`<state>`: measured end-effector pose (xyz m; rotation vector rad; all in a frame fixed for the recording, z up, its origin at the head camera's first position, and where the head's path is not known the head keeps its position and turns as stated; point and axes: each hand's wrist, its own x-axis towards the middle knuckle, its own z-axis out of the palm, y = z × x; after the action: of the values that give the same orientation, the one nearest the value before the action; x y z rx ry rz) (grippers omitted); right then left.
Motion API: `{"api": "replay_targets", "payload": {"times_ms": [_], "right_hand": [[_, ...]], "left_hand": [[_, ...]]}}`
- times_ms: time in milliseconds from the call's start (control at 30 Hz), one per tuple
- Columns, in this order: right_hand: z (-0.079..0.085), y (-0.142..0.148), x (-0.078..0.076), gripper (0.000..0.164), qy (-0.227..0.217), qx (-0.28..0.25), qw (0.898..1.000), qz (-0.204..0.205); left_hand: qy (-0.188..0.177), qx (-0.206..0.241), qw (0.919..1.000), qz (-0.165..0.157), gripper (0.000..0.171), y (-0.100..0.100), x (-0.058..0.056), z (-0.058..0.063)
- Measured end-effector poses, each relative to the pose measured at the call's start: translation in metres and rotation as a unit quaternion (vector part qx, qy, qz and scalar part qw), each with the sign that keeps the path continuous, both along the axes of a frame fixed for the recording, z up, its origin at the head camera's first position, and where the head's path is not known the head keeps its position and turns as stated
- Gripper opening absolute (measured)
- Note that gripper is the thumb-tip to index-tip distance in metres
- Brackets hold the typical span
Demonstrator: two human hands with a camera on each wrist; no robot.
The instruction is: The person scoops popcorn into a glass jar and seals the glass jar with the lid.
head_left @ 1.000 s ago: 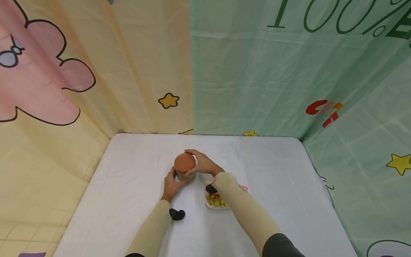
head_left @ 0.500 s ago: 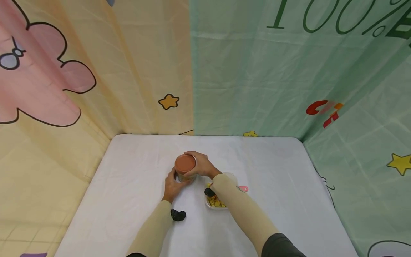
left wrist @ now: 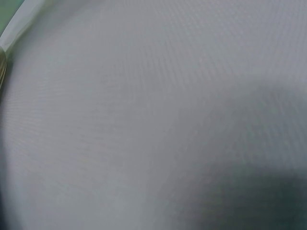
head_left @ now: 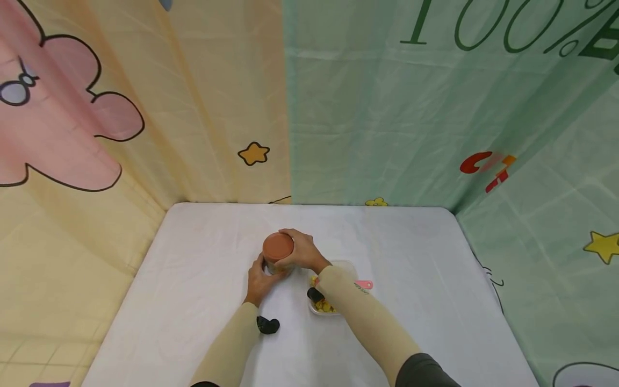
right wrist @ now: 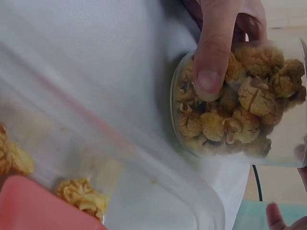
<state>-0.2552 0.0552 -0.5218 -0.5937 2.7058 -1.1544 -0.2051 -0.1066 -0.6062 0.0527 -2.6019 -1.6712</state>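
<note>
A clear glass jar [right wrist: 283,149] with a reddish-brown lid [head_left: 278,247] stands on the white table, left of its middle. Caramel-coloured popcorn [right wrist: 256,96] fills much of it. My left hand [head_left: 260,282] grips the jar's lower body, its thumb pressed against the glass in the right wrist view. Around the lid's right side curl the fingers and thumb of my right hand [head_left: 302,251]. Only white, blurred cloth and a bit of green show in the left wrist view.
Under my right forearm sits a clear plastic box [right wrist: 213,206] with popcorn pieces [right wrist: 82,195] and a pink utensil [head_left: 365,284], its handle sticking out to the right. The white table [head_left: 411,301] is enclosed by printed curtains [head_left: 367,118].
My right forearm and wrist have shifted slightly left, uncovering more of the pink handle. Both hands keep their hold on the jar and lid, which stay in place.
</note>
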Motion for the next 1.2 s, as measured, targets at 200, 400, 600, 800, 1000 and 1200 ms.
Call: {"api": "replay_targets", "payload": {"times_ms": [200,400,600,800,1000,1200], "right_hand": [[0.001,0.001,0.0,0.09,-0.042,-0.029,0.999,-0.008],[0.002,0.001,-0.001,0.089,-0.054,-0.052,0.997,-0.002],[0.001,0.001,-0.002,0.09,-0.059,-0.06,0.996,0.005],[0.001,0.002,-0.002,0.09,-0.066,-0.079,0.995,0.014],[-0.001,0.002,-0.004,0.093,-0.065,-0.074,0.995,0.033],[0.006,0.008,0.0,0.102,-0.093,-0.046,0.994,0.034]], "left_hand": [[-0.009,-0.002,0.9999,-0.004,0.091,0.0,-0.001,-0.001],[-0.016,-0.009,0.9998,-0.008,0.092,-0.002,-0.004,-0.003],[-0.016,-0.021,0.9996,-0.008,0.091,-0.002,-0.006,-0.001],[-0.017,-0.023,0.9994,-0.017,0.091,-0.002,-0.006,0.001],[-0.025,-0.016,0.999,-0.034,0.097,-0.006,-0.008,0.0],[-0.033,0.007,0.9974,-0.063,0.1,-0.014,-0.005,0.005]]}}
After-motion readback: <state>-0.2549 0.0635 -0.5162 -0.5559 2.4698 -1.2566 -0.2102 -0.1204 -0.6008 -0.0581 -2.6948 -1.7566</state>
